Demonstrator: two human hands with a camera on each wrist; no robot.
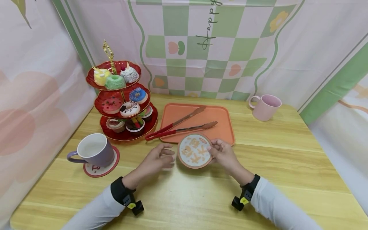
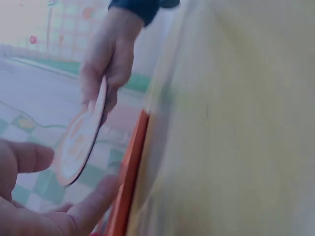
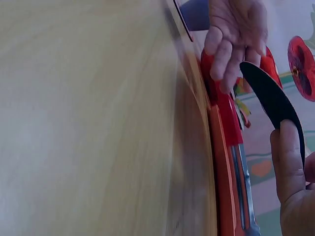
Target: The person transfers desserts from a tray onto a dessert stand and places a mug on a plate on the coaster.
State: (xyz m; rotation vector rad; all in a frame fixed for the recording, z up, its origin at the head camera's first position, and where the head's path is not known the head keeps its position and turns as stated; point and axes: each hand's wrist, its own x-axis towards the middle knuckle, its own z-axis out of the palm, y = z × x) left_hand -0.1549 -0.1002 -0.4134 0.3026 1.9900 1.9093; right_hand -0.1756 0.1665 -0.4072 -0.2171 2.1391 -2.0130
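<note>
A round coaster (image 1: 195, 151) with a white face, orange lettering and an orange-brown rim is pinched at its right edge by my right hand (image 1: 225, 157). It is held up over the table, and the right wrist view shows its dark underside (image 3: 273, 98). Just left of the coaster is my left hand (image 1: 157, 161), its fingers apart and a small gap between them and the rim. In the left wrist view, the thumb and fingers of that hand spread on either side of the coaster's near edge (image 2: 74, 152).
Behind the hands, red-handled tongs (image 1: 184, 128) lie across an orange tray (image 1: 224, 127). Left of it stands a three-tier red stand (image 1: 126, 135) of cakes. A purple mug (image 1: 96, 150) sits on another coaster (image 1: 115, 161); a pink mug (image 1: 265, 108) is at the back right.
</note>
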